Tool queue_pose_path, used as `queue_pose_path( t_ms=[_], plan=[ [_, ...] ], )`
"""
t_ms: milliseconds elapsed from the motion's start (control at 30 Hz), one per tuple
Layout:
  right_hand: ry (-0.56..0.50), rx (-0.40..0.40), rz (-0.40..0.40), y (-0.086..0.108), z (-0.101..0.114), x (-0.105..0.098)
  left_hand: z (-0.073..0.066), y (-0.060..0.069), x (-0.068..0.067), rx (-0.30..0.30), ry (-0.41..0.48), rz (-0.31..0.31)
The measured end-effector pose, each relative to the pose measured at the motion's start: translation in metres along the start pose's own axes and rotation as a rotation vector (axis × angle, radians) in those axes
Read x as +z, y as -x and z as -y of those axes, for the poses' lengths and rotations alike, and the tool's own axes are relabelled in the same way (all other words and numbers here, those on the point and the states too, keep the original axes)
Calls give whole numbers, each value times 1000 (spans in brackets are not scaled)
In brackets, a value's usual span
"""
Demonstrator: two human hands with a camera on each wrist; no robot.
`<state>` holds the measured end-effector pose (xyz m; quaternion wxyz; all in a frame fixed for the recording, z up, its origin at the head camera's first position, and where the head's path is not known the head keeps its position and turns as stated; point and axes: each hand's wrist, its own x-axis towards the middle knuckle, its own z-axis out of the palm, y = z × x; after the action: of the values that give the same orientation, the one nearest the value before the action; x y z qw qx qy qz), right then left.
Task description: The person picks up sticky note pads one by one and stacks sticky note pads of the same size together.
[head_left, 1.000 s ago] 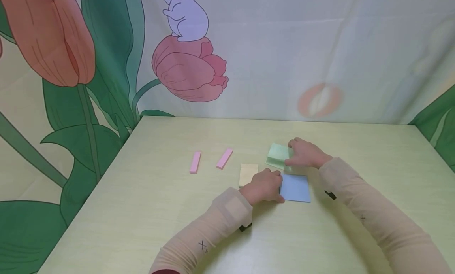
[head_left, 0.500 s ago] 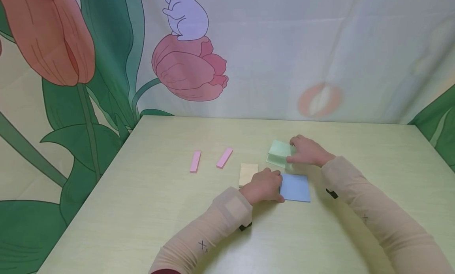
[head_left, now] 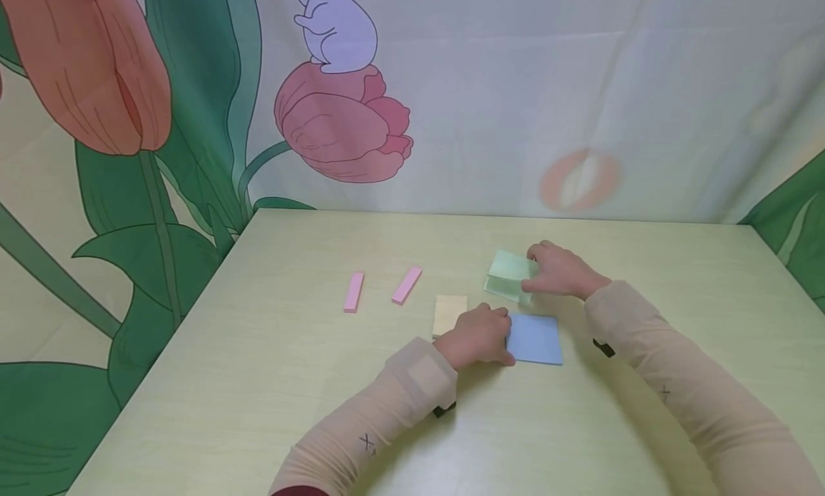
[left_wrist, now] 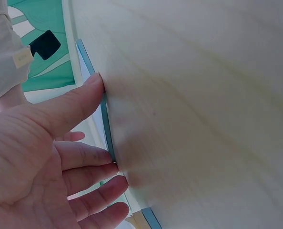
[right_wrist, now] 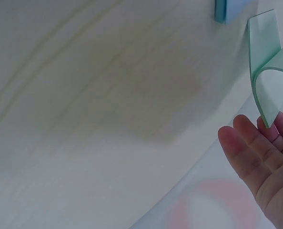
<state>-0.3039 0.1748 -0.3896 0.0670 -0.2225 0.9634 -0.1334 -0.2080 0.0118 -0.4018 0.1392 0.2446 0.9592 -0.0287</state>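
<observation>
My right hand (head_left: 561,268) holds a light green sticky note pad (head_left: 505,273) by its right edge, at the far side of the group. In the right wrist view, part of the green pad (right_wrist: 263,43) bends away in a curve, and its lower corner meets the fingertips. My left hand (head_left: 478,336) grips the left end of a blue sticky note pad (head_left: 536,338) that lies flat nearer me. Thumb and fingertips touch this blue pad's edge (left_wrist: 107,126) in the left wrist view. A cream pad (head_left: 450,312) lies partly hidden behind the left hand.
Two narrow pink strips (head_left: 354,292) lie apart at the left of the pads. Everything rests on a pale wood-look table (head_left: 258,381). A curtain (head_left: 483,109) printed with tulips and a white animal hangs along the far edge.
My right hand has moved slightly away from me and to the right, and the green pad has shifted with it. The left hand, blue pad and pink strips have stayed in place.
</observation>
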Motion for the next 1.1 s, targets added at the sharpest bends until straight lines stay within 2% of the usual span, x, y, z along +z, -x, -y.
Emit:
queue_pose_path(
  t_ms=[1100],
  plan=[
    [-6,-14,-16,5,2,-15,0,1,-1,-4,-5,7]
  ],
)
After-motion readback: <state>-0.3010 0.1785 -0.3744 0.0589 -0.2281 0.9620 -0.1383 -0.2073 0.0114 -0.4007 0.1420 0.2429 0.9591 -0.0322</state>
